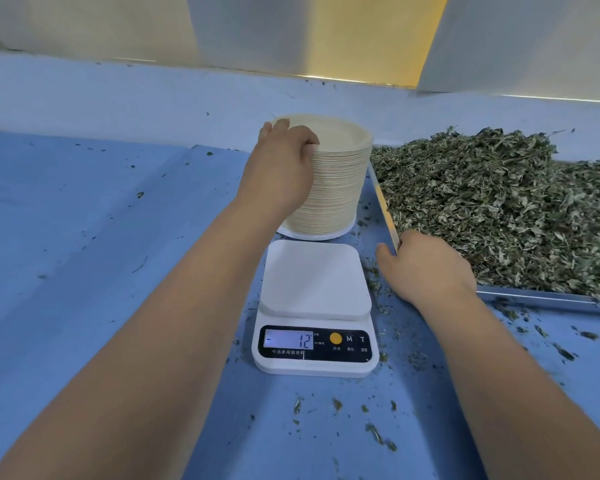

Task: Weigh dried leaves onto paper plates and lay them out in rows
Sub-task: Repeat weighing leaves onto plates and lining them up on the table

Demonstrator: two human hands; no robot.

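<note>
A blue sheet [84,237] covers the table and lies bare across the left of the frame, apart from a few leaf specks. Left of centre, the left hand [281,157] reaches to the top of a tall stack of paper plates [340,181], its fingers curled over the near rim of the uppermost plates. The plates are pale cream, round and shallow, packed tightly, and stand just behind a white scale [314,282] whose lit display reads minus 12. Right of the scale, the right hand [426,268] clasps the near left rim of a metal tray [541,298], thumb outside. Dried leaves [499,202], grey-green, crumpled and stemmy, are heaped in the tray at the right. Loose leaf bits [374,433] litter the sheet at lower right.
</note>
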